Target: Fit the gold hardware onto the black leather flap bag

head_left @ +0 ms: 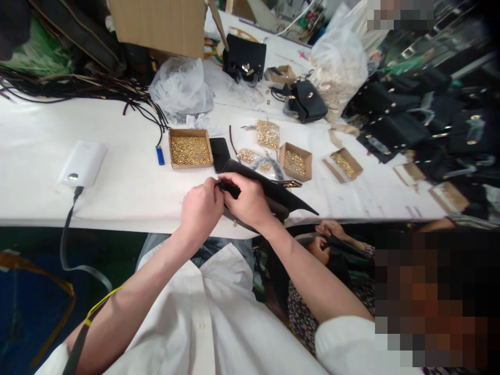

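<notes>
Black bag (269,191) at bench (128,200) edge, 4 o'clock from box of gold bits (190,167); left hand (203,203) and right hand (250,200) meet, fingers pinched narrow on small black part (231,188), details hidden. Probably light, flap (297,204) bendy, smooth face maybe slippery, likely scuffs; best gripped by body (278,209), not flap tip

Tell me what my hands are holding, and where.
Left hand and right hand pinch the black bag at its left end; the exact part is hidden.
</notes>
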`<state>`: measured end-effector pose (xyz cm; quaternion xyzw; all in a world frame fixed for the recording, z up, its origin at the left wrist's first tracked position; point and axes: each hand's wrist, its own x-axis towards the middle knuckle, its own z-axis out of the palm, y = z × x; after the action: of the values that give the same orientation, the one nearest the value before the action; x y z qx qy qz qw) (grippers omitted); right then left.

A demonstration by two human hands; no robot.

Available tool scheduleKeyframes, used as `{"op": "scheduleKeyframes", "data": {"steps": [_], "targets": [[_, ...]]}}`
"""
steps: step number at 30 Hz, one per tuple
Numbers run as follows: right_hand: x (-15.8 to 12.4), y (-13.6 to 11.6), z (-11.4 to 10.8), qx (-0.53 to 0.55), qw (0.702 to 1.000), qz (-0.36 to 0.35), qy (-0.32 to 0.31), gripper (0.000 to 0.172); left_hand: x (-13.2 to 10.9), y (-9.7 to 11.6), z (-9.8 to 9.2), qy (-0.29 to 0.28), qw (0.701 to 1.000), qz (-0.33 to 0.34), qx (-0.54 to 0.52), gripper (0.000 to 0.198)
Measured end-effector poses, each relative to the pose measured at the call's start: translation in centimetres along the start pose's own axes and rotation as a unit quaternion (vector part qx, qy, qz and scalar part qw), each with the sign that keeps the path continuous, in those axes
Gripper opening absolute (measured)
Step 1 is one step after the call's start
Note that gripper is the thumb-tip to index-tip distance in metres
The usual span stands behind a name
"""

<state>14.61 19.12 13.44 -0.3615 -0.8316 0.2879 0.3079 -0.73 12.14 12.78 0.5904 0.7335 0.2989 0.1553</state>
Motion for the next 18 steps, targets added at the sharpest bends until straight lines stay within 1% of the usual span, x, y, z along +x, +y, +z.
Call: {"op": "scheduleKeyframes", "data": {"steps": [5,10,14,18], "targets": [[0.2,0.4,-0.2,0.016,1.0,0.01,-0.011,0.042,0.2,0.7,-0.5,-0.038,0.998,0.014,0.046,0.029],[0.7,0.7,-0.5,0.033,0.999,0.012,-0.021,0.046,0.8,0.7,-0.7,-0.043,0.997,0.039,0.048,0.033],[1.2,0.8,-1.1,0.031,0.999,0.011,-0.036,0.049,2.5,0.8,-1.4,-0.067,0.995,0.07,0.036,0.032],[1.7,1.1,-1.4,0.02,0.999,0.005,-0.027,0.046,4.8,0.9,-2.4,-0.107,0.988,0.11,0.021,0.031]]}}
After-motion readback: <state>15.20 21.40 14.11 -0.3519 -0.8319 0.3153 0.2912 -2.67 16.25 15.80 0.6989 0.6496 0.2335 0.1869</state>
